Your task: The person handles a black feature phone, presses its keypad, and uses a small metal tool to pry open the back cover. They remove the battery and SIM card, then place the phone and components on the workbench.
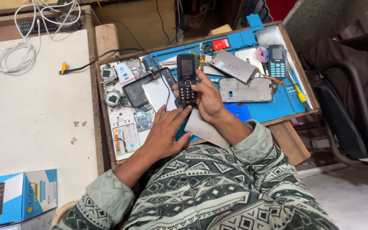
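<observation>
Your workbench fills the view from above: a pale desk top (35,115) on the left, and a wooden tray (103,127) lined with a blue repair mat (286,104) on the right. Your patterned sleeves rise from the bottom edge toward the tray. Along the tray's left edge lie stripped phone frames and circuit boards (124,127). Near its middle rests a bare silver phone chassis (244,90), with a detached screen panel (233,66) tilted just behind it. A blue keypad phone (277,61) lies toward the tray's far right corner. White cables (22,51) coil at the desk's far left corner, and a blue phone box (18,198) sits at its near left corner. Your right hand (209,100) holds a small black keypad phone (186,76) upright above the tray's centre, fingers curled around its lower half. Your left hand (167,134) lies flat, fingers spread open, on the tray's near edge, its fingertips just beside the phone's base.
</observation>
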